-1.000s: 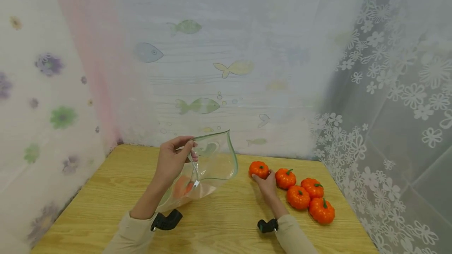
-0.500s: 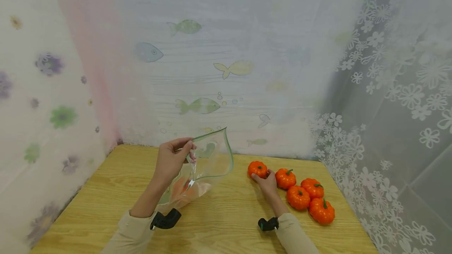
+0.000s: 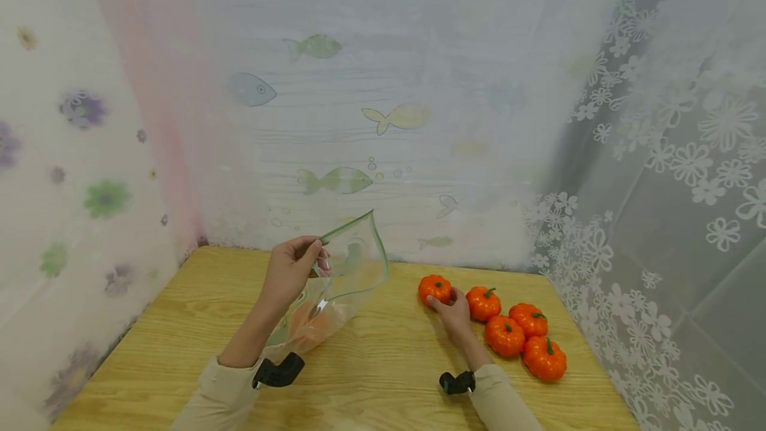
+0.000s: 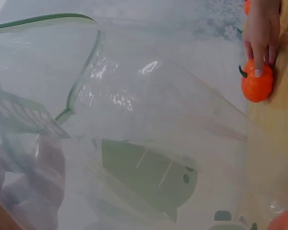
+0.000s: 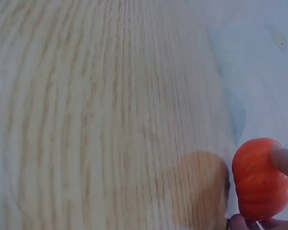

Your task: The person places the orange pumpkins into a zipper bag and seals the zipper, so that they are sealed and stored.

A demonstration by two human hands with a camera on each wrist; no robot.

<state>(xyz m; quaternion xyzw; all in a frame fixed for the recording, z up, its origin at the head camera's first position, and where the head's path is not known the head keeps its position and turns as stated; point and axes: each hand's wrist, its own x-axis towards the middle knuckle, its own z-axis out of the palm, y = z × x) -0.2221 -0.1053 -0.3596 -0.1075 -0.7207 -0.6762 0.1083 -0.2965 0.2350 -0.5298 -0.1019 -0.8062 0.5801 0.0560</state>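
Observation:
My left hand [image 3: 293, 271] pinches the rim of a clear zip bag [image 3: 353, 261] with a green-edged mouth, which gapes toward the right. Inside the bag's bottom, an orange shape [image 3: 311, 324] shows through the plastic. In the left wrist view the bag's film [image 4: 149, 182], printed with a green leaf-like figure, fills most of the picture. My right hand [image 3: 453, 314] grips a small orange pumpkin [image 3: 433, 289] with a green stem, thumb on the near side and fingers round the right. The right wrist view has this pumpkin [image 5: 260, 179] between thumb and fingertips, its shadow on the wood.
Several more orange pumpkins [image 3: 505, 336] sit in a cluster right of my right hand, the nearest pumpkin [image 3: 483, 303] close beside its fingers. The wooden table [image 3: 389, 378] ends at a fish-print curtain [image 3: 407, 185] behind, with a flowered sheet [image 3: 646, 324] along the right.
My right hand has shifted slightly left with the pumpkin. The bag's mouth has swung a little left and its upper corner has risen, while the left hand stays nearly in place.

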